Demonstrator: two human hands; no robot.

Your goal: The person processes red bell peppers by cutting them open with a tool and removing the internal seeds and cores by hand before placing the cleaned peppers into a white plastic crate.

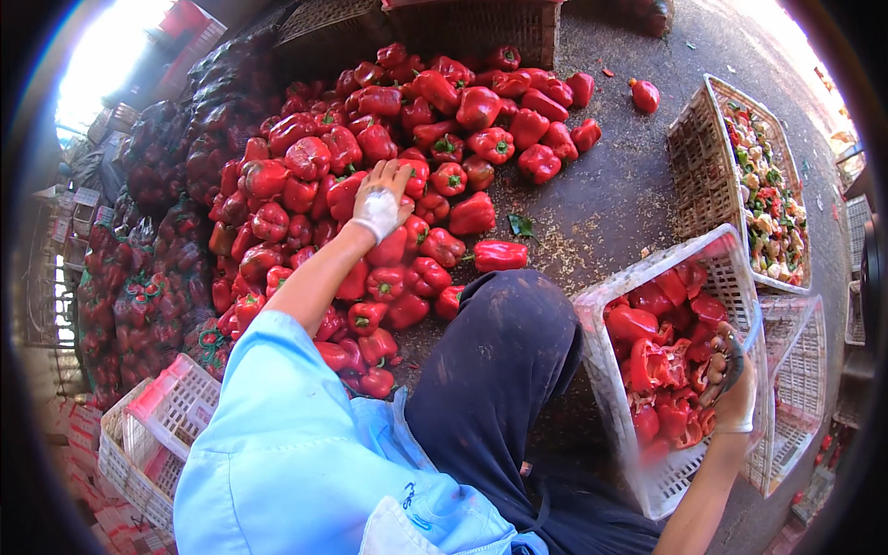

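Observation:
A big heap of whole red bell peppers [310, 159] lies on the floor in front of me and to the left. My left hand [379, 202], in a white glove with bare fingers, rests on the heap with its fingers stretched over a pepper. To my right a white plastic crate [606, 319] holds cut, opened red peppers [659, 365]. My right hand [726, 384], gloved at the wrist, is inside its right side, fingers curled round something dark and narrow that I cannot make out. My knee stands between heap and crate.
Net sacks full of peppers [148, 287] stack up at the left. A crate of pepper cores and scraps [772, 194] stands far right, with another white crate [800, 388] nearer. Empty-looking crates [176, 416] sit lower left. One loose pepper [645, 96] lies apart among scattered seeds.

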